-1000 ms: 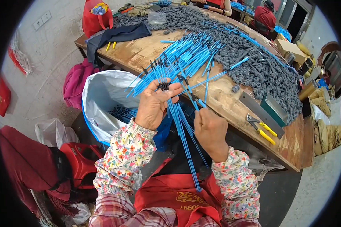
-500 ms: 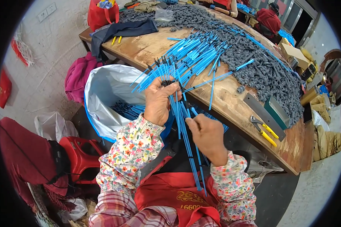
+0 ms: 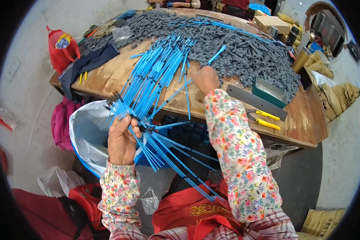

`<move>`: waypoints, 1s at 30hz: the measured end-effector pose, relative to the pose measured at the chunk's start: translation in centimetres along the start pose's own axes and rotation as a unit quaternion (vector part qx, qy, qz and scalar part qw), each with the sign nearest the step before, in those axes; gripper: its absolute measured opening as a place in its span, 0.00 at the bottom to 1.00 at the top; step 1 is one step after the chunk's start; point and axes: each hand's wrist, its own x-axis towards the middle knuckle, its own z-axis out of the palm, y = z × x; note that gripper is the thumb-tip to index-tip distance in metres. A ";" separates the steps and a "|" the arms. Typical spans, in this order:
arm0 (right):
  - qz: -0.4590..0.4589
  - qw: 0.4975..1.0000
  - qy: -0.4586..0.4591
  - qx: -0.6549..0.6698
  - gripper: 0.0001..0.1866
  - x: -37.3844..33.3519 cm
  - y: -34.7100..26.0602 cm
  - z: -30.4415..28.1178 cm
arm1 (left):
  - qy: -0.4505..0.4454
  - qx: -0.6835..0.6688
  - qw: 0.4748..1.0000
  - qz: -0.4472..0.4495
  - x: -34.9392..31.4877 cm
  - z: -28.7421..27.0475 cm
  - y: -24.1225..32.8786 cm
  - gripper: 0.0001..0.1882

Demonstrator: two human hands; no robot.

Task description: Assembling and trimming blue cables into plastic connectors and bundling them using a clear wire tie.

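My left hand (image 3: pixel 124 138) is closed round a bundle of thin blue rods (image 3: pixel 168 154) with black tips, held over the open white-lined bag (image 3: pixel 86 132). Their lower ends fan out toward my lap. Stretched out over the table, my right hand (image 3: pixel 206 79) has its fingers curled down on a single blue rod (image 3: pixel 217 55). The hand covers this rod's middle and its fingertips are partly hidden. Just left of it lies a large loose pile of similar blue rods (image 3: pixel 154 74) with dark ends.
A broad heap of small grey plastic parts (image 3: pixel 240 52) covers the table's (image 3: pixel 304 120) far side. On the right lie yellow-handled pliers (image 3: pixel 266 120), a dark metal bar (image 3: pixel 252 100) and a green tray (image 3: pixel 270 92). A red bag (image 3: pixel 62 52) stands far left. Other people sit beyond.
My right hand has left the bundle and reached forward to the rod on the table. My left hand still holds the bundle, whose lower ends have spread apart. The view has turned right.
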 end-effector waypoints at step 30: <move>-0.021 0.726 -0.424 0.542 0.20 -12.6 -0.7 -10.4 | -0.121 -0.016 0.991 -0.052 1.3 1.3 1.5 0.13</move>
